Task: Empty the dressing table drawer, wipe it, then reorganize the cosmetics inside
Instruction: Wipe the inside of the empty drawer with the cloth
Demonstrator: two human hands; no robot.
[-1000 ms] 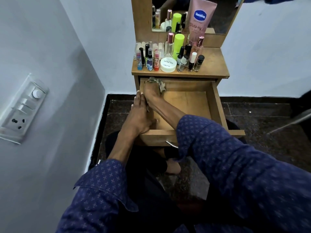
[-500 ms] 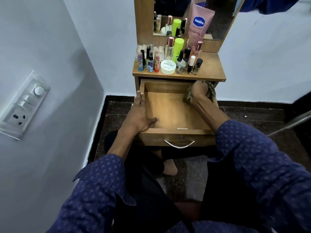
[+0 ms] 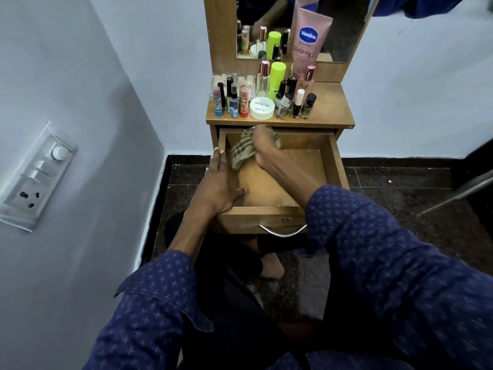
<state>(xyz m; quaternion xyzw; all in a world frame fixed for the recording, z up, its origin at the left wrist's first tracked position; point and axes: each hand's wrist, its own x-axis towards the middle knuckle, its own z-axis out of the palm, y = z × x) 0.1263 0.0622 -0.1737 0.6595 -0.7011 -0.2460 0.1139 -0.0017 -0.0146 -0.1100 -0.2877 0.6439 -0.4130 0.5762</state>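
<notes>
Dressing-table drawer [image 3: 332, 166], pulled open below the tabletop [image 3: 330, 108], is being shown with its wooden floor bare. A checked cloth [image 3: 241, 152] is being pressed into the drawer's rear left corner by the right hand [image 3: 264, 145]; whether its fingers are curled round the cloth cannot be told. The drawer's left wall is being steadied by the left hand [image 3: 218, 188], fingers straight along the rim, thumb inside. Cosmetics are being kept above the drawer on the tabletop: Vaseline tube [image 3: 308, 41], green spray can [image 3: 277, 78], nail polish remover tub [image 3: 262, 108], nail polish bottles [image 3: 293, 104].
</notes>
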